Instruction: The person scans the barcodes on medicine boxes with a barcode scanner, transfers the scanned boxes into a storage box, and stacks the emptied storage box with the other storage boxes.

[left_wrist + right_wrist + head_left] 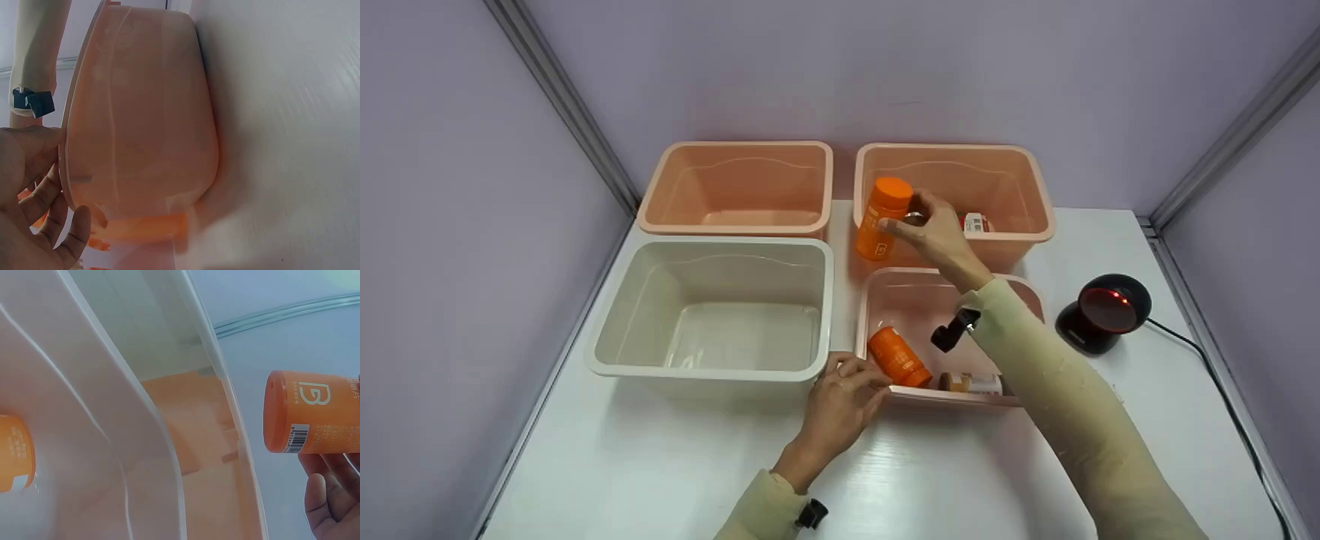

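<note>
My right hand (941, 232) grips an upright orange bottle (877, 225) with an orange lid, thumb on the near side. It is over the left front rim of the back right peach bin (952, 150). In the right wrist view, the bottle (309, 413) shows its white logo and barcode. My left hand (844, 397) holds the front left corner of the front right pink bin (945, 397); the left wrist view shows the fingers at its rim (64, 157). Inside that bin lie another orange bottle (898, 358) and a white-labelled jar (973, 383).
A white bin (712, 375) stands at the front left, with another peach bin (735, 229) behind it. A red-and-white labelled item (975, 223) lies in the back right bin. A black scanner (1102, 315) with red lights stands at the right, its cable (1207, 360) trailing forward.
</note>
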Demonstrator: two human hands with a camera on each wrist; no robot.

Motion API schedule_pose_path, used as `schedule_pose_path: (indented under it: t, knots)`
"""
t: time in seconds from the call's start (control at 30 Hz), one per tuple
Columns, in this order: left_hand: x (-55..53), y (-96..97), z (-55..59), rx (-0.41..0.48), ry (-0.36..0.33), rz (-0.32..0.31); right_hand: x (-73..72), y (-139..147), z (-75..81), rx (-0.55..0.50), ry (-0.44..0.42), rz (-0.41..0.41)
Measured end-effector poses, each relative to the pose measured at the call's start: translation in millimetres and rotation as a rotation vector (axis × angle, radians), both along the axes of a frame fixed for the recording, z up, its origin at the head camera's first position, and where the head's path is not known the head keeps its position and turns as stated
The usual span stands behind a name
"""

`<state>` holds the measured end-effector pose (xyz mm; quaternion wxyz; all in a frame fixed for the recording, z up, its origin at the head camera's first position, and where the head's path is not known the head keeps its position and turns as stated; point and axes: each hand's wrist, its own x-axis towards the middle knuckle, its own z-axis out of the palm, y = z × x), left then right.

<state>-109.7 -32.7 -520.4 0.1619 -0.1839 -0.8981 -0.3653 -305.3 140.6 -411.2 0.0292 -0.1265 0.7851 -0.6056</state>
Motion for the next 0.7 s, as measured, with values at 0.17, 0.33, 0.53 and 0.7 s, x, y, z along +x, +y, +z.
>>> schedule_pose_path:
  t: [0.17,0.33,0.53,0.7]
  knots:
    - [-0.5,-0.7,-1.4,0.0,-0.002,0.003,-3.5,-9.6,-2.2,0.014,0.003,-0.002]
    - [-0.3,-1.0,-1.0,-0.015,0.0,0.0,-7.9,-18.8,-3.3,0.011,-0.022,-0.012]
    - [-0.1,-1.6,-0.6,-0.026,-0.032,0.002,-15.3,-30.2,-5.6,0.012,-0.034,-0.021]
    - [0.8,-1.2,-0.2,-0.022,-0.044,0.005,-19.9,-37.9,-8.9,0.017,-0.036,-0.018]
